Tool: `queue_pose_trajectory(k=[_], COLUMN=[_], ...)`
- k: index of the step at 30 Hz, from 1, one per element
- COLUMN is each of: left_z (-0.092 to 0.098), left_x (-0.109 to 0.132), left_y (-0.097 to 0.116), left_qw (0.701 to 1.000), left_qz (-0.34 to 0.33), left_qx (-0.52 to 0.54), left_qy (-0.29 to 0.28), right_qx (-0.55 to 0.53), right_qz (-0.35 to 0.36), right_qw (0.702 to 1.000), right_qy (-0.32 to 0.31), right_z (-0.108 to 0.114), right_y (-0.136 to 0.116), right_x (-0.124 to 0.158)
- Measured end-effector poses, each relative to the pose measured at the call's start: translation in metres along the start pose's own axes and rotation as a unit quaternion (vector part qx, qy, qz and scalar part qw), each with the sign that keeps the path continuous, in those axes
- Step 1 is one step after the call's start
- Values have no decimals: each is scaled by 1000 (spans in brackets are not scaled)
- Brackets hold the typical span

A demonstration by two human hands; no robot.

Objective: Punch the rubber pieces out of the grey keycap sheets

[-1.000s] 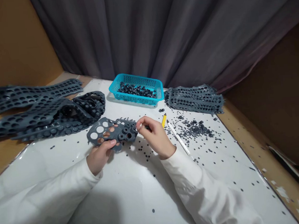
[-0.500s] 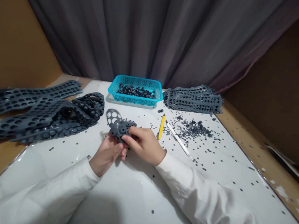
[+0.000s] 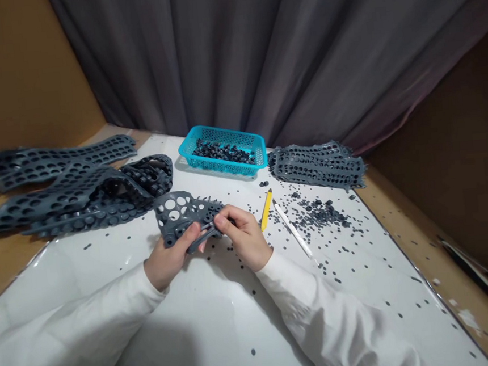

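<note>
Between my hands, above the white table, is a dark grey rubbery sheet (image 3: 185,212) full of round holes, with small knobs on part of it. My left hand (image 3: 171,257) grips its near left side, thumb on top and the other fingers mostly hidden underneath. At the sheet's right end, my right hand (image 3: 246,237) pinches the edge between thumb and fingers. Whether a small loose piece is also in that pinch, I cannot tell. A yellow pen-like tool (image 3: 266,210) and a white one (image 3: 293,228) lie just right of my right hand.
Behind my hands stands a turquoise basket (image 3: 225,168) holding many small dark pieces. Larger perforated grey sheets (image 3: 57,193) are piled at left, and a stack of flat ones (image 3: 317,165) lies at right. Small dark discs (image 3: 326,213) are scattered over the white table (image 3: 214,328).
The sheet has been turned and spread wider, so more of its holed part shows on the left. My left thumb now presses on top of it; my right hand still pinches the right end.
</note>
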State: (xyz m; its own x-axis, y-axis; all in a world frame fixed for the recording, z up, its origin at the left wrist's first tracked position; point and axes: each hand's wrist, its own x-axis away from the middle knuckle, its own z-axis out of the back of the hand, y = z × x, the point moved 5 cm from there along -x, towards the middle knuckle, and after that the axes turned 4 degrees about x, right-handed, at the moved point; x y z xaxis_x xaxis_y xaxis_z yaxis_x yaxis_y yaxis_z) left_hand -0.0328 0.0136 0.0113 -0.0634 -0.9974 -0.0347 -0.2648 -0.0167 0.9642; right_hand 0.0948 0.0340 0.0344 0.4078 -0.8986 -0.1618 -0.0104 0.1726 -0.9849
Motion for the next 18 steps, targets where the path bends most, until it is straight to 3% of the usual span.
queue_pose_trajectory(k=[5,14,16,18], left_z=[2,-2,3,14], left_x=[-1,1,5,12], left_y=[-5,-7,-4,0], left_qw=[1000,1000,999,994], left_qz=[9,13,-5,-27], left_qx=[12,2,-12,-21], left_qy=[0,9,37,105], right_qx=[-49,62,76,75], right_qz=[-10,11,17,21], right_qw=[996,987,984,973], right_qy=[69,151,162,218], right_z=[0,2,8,24], right_y=[0,-2,-2,-4], right_x=[-3,1,-1,-3])
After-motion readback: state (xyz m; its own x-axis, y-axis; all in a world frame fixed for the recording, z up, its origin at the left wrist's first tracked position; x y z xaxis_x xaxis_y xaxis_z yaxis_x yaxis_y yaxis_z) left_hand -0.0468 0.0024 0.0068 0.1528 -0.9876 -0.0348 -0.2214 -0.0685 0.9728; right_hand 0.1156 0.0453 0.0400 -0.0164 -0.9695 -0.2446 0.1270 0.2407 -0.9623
